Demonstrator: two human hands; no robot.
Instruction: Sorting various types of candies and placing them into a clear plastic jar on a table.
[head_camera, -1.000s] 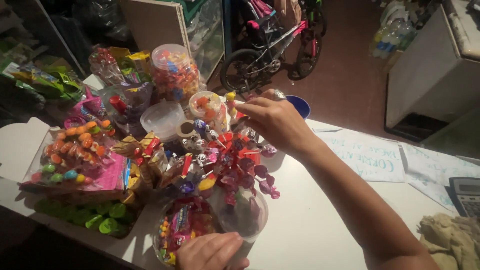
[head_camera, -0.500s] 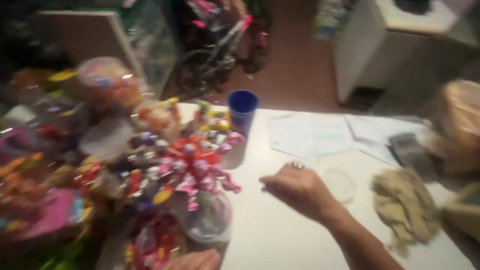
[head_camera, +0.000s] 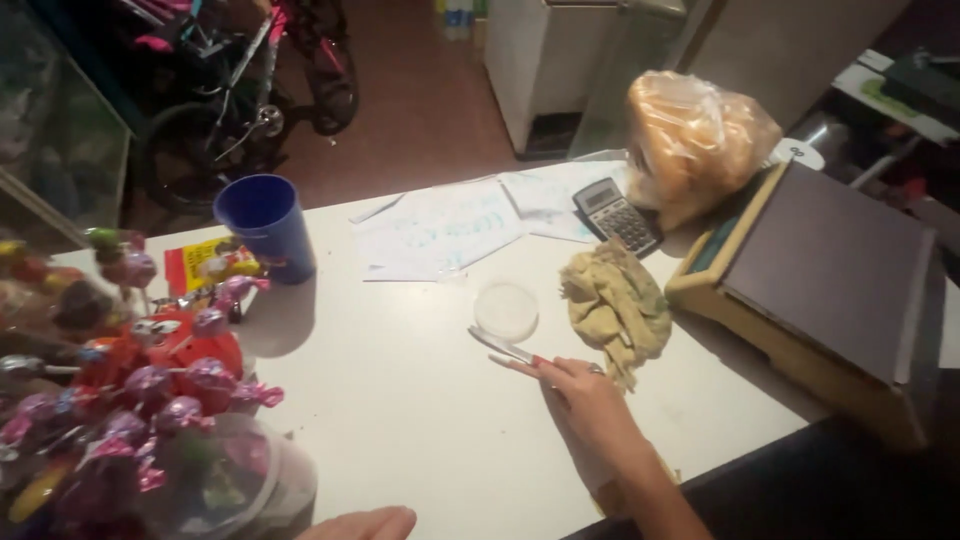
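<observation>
— Since the earlier frame the right hand (head_camera: 585, 395) has left the lollipop display and come across to the bare middle of the white counter (head_camera: 400, 400). What is it on now?

— Its fingers pinch a thin silvery strip, perhaps a small blade or wrapper (head_camera: 503, 347); I cannot tell which. The strip lies just beside the round clear plastic lid (head_camera: 506, 310).

— And the left hand (head_camera: 360, 523)?

— Only a sliver shows at the near edge, by the clear plastic tub (head_camera: 235, 490) that holds the bunch of foil-wrapped lollipops (head_camera: 150, 400). Whether it grips, I cannot tell.

— What could go wrong?

— A loose pinch could drop the strip. The top-heavy tub stands at the near edge and might tip if nudged.

— Further back?

— A crumpled yellowish cloth (head_camera: 615, 305), a dark blue plastic cup (head_camera: 265, 225) whose contents are hidden, a grey calculator (head_camera: 617, 215), and a clear bag of bread rolls (head_camera: 695, 140) at the far edge.
</observation>
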